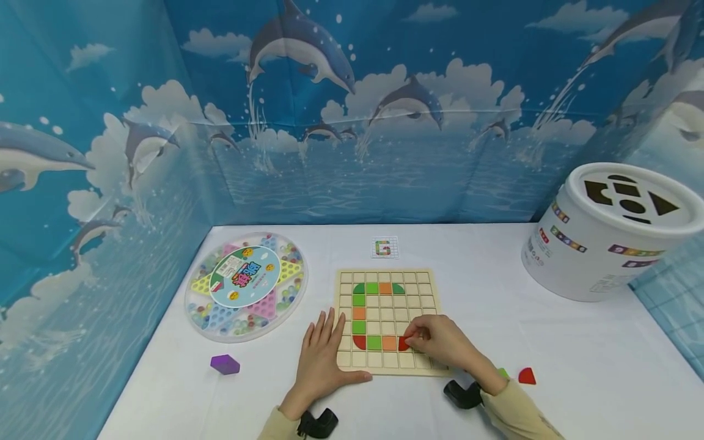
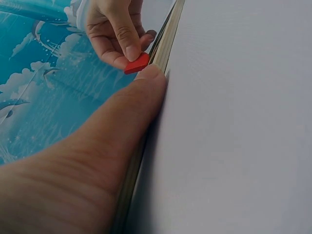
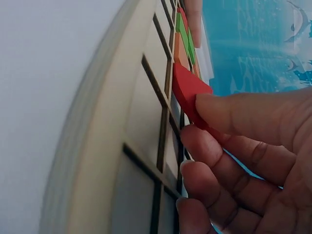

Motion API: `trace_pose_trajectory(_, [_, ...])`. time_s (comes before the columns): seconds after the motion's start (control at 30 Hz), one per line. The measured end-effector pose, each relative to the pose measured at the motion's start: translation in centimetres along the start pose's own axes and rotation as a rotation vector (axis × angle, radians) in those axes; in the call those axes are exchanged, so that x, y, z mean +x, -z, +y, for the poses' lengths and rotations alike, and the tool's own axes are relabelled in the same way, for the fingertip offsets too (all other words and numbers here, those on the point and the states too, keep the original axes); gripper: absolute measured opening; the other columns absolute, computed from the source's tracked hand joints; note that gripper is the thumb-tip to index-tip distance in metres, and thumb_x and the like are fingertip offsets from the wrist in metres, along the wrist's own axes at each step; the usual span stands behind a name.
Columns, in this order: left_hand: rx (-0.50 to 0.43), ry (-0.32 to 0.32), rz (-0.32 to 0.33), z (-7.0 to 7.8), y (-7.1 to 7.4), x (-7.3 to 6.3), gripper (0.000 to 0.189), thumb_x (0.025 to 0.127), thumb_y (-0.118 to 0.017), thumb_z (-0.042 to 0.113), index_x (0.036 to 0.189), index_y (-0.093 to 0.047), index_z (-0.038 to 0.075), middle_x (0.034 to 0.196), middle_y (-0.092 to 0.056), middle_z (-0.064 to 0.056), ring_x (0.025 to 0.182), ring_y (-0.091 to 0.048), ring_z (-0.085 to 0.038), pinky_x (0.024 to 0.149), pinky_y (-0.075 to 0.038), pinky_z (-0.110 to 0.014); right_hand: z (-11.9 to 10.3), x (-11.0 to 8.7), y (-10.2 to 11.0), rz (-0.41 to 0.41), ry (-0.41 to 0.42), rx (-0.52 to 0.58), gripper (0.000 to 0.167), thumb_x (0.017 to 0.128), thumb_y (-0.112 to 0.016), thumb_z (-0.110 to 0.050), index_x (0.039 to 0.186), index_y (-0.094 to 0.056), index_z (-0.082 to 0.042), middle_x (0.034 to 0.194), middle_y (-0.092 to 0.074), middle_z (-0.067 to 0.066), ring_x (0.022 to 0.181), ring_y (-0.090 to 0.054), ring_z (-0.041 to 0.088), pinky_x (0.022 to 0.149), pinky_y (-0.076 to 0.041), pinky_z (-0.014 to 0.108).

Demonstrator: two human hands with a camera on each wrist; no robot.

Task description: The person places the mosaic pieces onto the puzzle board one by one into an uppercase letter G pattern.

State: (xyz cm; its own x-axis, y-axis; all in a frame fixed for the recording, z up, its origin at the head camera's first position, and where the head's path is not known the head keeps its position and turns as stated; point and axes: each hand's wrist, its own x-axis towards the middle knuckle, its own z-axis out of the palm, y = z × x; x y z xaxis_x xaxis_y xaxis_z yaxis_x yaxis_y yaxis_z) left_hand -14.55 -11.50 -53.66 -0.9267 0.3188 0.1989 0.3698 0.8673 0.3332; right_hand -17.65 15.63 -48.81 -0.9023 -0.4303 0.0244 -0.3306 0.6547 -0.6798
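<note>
A wooden grid board (image 1: pixel 412 362) lies in the middle of the white table. Green, orange and red tiles sit in its cells, forming a top row, a left column and a lower row. My right hand (image 1: pixel 442 341) pinches a red quarter-round tile (image 3: pixel 187 92) between thumb and index finger at the right end of the lower row, beside an orange tile (image 1: pixel 388 343). In the right wrist view this tile is tilted over its cell. My left hand (image 1: pixel 321 360) rests with spread, straight fingers on the board's left side, its thumb (image 2: pixel 141 92) along the near edge.
Beyond the board lies a small pattern card (image 1: pixel 384 247). A round marble game box (image 1: pixel 246 287) and a purple block (image 1: pixel 225 364) are on the left. A large white tub (image 1: pixel 599 244) stands at right. Another red tile (image 1: pixel 527 376) and a partly hidden green tile (image 1: pixel 503 372) lie near my right wrist.
</note>
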Motion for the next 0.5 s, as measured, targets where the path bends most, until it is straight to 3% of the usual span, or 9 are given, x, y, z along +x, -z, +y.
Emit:
trace_pose_trajectory(0.2, [-0.009, -0.001, 0.004, -0.08, -0.06, -0.09, 0.120, 0.062, -0.062, 0.081, 0.150, -0.027, 0.008, 0.155, -0.018, -0.016, 0.142, -0.013, -0.033, 0.110, -0.013, -0.051, -0.19, 0.33, -0.01, -0.001, 0.018, 0.005, 0.005, 0.084, -0.072, -0.012, 0.081, -0.070, -0.016, 0.068, -0.055, -0.013, 0.057, -0.047, 0.005, 0.052, -0.041, 0.024])
trace_pose_trajectory(0.5, [-0.014, -0.008, 0.015, -0.07, -0.12, 0.04, 0.121, 0.061, -0.063, 0.080, 0.150, -0.027, 0.007, 0.155, -0.018, -0.016, 0.141, -0.013, -0.033, 0.110, -0.012, -0.051, -0.37, 0.79, -0.07, 0.020, -0.022, 0.002, 0.009, 0.079, -0.076, -0.009, 0.075, -0.072, -0.016, 0.066, -0.056, -0.012, 0.053, -0.046, 0.007, 0.049, -0.039, 0.024])
